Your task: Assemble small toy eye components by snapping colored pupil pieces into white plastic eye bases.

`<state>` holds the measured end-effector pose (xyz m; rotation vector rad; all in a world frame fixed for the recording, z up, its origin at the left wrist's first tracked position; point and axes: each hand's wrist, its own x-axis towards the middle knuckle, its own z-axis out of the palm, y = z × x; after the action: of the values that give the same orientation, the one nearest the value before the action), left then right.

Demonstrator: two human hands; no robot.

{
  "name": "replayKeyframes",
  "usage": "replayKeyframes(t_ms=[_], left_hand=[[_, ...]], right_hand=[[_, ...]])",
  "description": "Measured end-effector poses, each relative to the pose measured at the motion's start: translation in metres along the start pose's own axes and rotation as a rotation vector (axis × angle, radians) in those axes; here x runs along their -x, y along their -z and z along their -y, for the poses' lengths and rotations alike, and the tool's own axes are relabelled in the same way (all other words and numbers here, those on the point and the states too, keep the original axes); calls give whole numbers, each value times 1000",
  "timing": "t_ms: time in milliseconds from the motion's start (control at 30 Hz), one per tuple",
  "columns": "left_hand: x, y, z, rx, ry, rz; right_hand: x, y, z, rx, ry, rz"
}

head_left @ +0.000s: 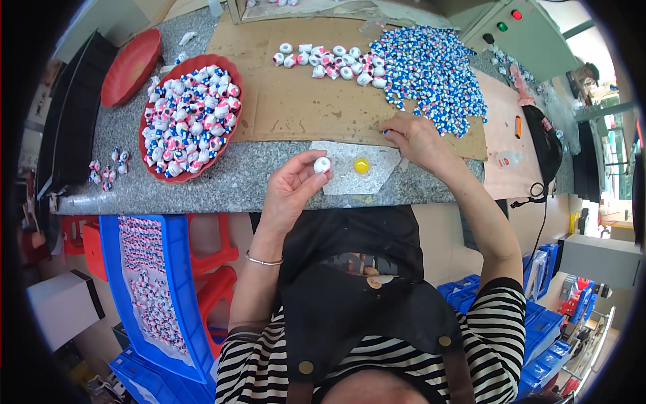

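My left hand (pixel 294 183) pinches a small round white piece (pixel 322 165) with a dark spot and a bit of pink, above the counter's front edge. Just right of it lies a pale speckled sheet (pixel 343 180) bearing a round yellow blob (pixel 361 165). My right hand (pixel 417 140) is at the cardboard's front edge, its thumb and fingertips closed on a tiny blue piece (pixel 385 132). Beyond it spreads a large heap of tiny blue, white and pink pieces (pixel 434 74). A loose group of white and pink pieces (pixel 336 62) lies left of that heap.
A red bowl (pixel 237 81) full of white, blue and pink figures stands at left, near another red bowl (pixel 131 67). Cardboard (pixel 289 111) covers the counter's middle. Below left is a blue crate (pixel 176 269) of figures, beside red stools (pixel 214 296). An orange lighter (pixel 518 126) lies right.
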<state>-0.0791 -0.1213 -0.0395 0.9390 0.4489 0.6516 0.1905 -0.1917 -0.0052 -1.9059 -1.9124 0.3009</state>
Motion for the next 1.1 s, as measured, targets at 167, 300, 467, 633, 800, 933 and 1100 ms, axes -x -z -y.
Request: replayKeyframes(t_ms=[167, 300, 467, 633, 800, 933, 1100], left_hand=[[6, 8, 2, -52, -17, -60], [9, 8, 3, -95, -87, -84], [7, -4, 3, -245, -121, -122], [10, -6, 4, -610, -280, -172], [5, -16, 18, -566, -280, -144], [0, -26, 22, -556, -285, -89], [-3, -32, 12, -597, -262, 88]], right_hand=[[12, 4, 26, 25, 78, -37], [27, -6, 55, 11, 178, 47], [17, -15, 59, 140, 257, 44], [16, -13, 55, 89, 253, 97], [29, -9, 62, -328, -67, 1], [39, -10, 67, -1108, -442, 30], [45, -2, 73, -1085, -372, 31]])
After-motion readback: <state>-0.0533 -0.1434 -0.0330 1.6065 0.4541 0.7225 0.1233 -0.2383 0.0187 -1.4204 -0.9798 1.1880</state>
